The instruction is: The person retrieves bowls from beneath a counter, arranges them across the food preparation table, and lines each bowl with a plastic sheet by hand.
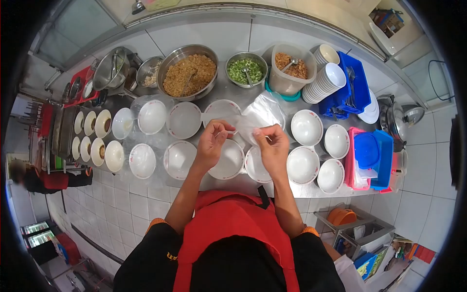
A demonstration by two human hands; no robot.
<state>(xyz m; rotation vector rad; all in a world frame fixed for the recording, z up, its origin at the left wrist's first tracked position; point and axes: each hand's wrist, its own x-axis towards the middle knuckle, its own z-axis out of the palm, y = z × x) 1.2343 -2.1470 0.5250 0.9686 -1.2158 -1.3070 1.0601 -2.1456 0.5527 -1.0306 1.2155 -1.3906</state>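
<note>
Head camera view: a person in a red apron (233,216) stands at a steel counter (311,191), where a bowl of chopped greens (265,73) sits at the back, by the tiled wall. Nearer the person than that greens bowl, two bare hands are raised above white bowls (305,127). The left hand (212,143), a little left of the greens bowl, has its thumb and fingers drawn together on the edge of a thin clear plastic sheet (246,129). The right hand (272,146), a little right of the greens bowl, pinches the same sheet between thumb and fingers. The sheet spans the gap between the hands, in front of the greens bowl. A pile of clear plastic (266,111) lies just in front of the greens bowl, slightly to its right. Left of the greens bowl stands a larger steel bowl (206,88) of brown food; to its right come a plastic tub (284,86) of brown food, a stack of white bowls (323,83) and a blue basket (362,80) holding cutlery
</note>
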